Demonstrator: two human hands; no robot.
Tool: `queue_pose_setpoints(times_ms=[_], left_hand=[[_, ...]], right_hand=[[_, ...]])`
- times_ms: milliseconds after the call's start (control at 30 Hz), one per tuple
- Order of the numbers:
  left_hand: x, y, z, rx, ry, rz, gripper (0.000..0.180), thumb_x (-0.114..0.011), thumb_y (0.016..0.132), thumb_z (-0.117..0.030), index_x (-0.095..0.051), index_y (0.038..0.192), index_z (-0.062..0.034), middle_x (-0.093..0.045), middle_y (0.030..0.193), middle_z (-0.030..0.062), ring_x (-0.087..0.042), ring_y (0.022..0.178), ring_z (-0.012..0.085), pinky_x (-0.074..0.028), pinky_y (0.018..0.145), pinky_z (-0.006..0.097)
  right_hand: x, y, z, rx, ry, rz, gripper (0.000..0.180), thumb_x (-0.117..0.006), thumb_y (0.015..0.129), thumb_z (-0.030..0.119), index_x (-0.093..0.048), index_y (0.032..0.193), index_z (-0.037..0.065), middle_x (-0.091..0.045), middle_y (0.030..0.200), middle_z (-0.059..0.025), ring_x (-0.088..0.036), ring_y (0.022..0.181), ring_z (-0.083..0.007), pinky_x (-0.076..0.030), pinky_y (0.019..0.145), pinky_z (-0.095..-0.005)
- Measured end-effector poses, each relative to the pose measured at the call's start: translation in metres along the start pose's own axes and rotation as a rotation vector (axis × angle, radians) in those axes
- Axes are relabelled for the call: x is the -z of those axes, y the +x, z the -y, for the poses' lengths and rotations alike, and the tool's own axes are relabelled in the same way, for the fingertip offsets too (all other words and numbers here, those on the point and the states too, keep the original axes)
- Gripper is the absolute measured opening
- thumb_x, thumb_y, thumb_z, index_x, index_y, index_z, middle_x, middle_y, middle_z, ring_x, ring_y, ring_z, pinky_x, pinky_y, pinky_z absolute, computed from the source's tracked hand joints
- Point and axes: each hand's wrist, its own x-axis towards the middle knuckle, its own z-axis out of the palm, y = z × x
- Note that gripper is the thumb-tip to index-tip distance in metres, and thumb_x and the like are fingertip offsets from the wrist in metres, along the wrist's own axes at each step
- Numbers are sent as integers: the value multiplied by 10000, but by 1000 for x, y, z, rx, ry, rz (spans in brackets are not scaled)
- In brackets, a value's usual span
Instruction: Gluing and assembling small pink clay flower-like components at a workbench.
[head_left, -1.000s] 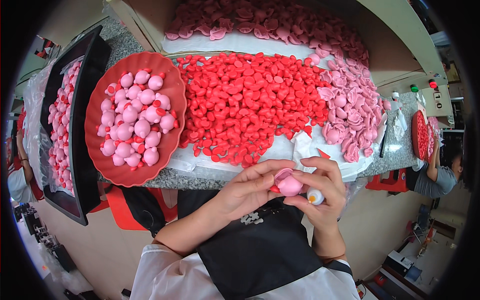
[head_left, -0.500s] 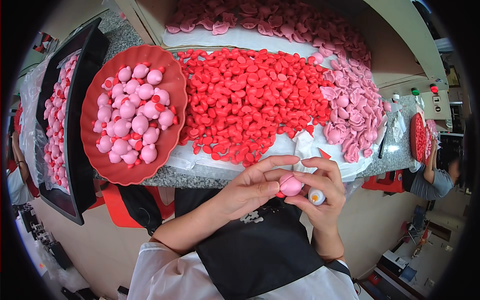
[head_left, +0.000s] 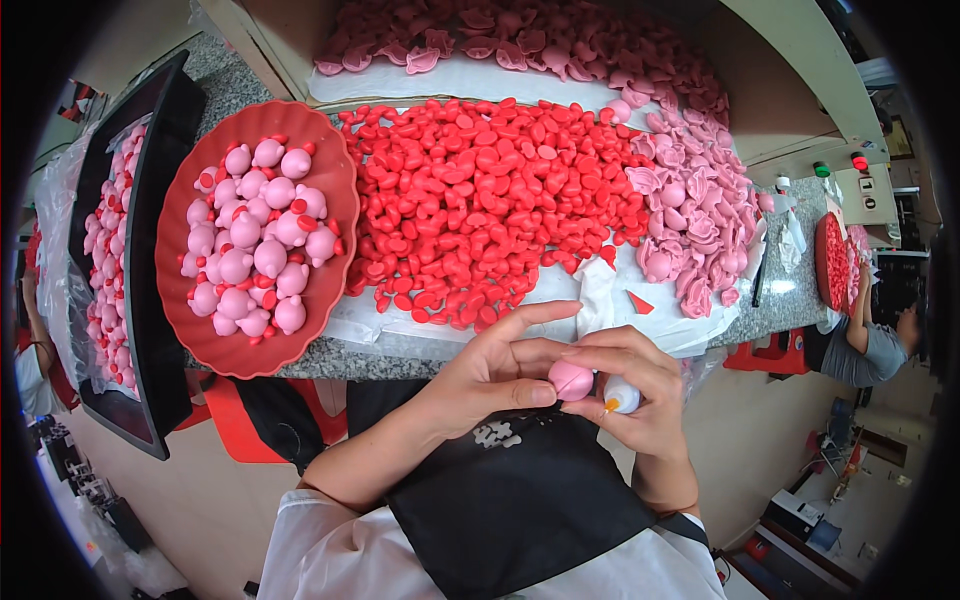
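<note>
In front of my black apron, my left hand pinches a smooth pink plastic ball between thumb and fingers. A thin seam line runs across the ball. My right hand steadies the ball's other side with its fingertips. Tucked in that same hand is a small white squeeze bottle, its orange nozzle pointing down and toward the ball. The side of the ball facing away from me is hidden.
Across the granite counter spreads a heap of red plastic pieces. Pink hollow shells lie to its right. A scalloped red bowl of pink-and-red figures stands left, beside a black tray. Another person sits far right.
The ball has been turned in my fingers, and the red part on its lower side no longer shows. The bottle has tilted, its nozzle now pointing toward the ball.
</note>
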Motion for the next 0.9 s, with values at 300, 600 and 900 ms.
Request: queue_pose_setpoints(times_ms=[300, 600, 900], left_hand=[[7, 11, -5, -238, 386, 22, 459, -544, 763, -112, -352, 1165, 2, -352, 1203, 178, -361, 1114, 264, -268, 925, 380], [-4, 29, 2, -235, 499, 136, 359, -555, 724, -49, -471, 1069, 0, -364, 1200, 162, -368, 1110, 239, -278, 918, 363], [-12, 37, 10, -136, 490, 153, 339, -582, 703, -59, -486, 1024, -5, -356, 1195, 133, -418, 1031, 178, -328, 864, 322]], right_hand=[[6, -4, -10, -194, 415, -23, 412, -676, 584, 84, -522, 944, -46, -541, 856, -129, -536, 656, -154, -414, 503, -204], [19, -9, -23, -527, 1160, 161, 334, -588, 698, 100, -496, 986, -41, -542, 839, -83, -531, 634, -109, -417, 436, -200], [28, -16, -34, -617, 1269, 243, 331, -570, 724, 119, -485, 995, -52, -543, 837, -82, -527, 621, -105, -418, 423, -206]])
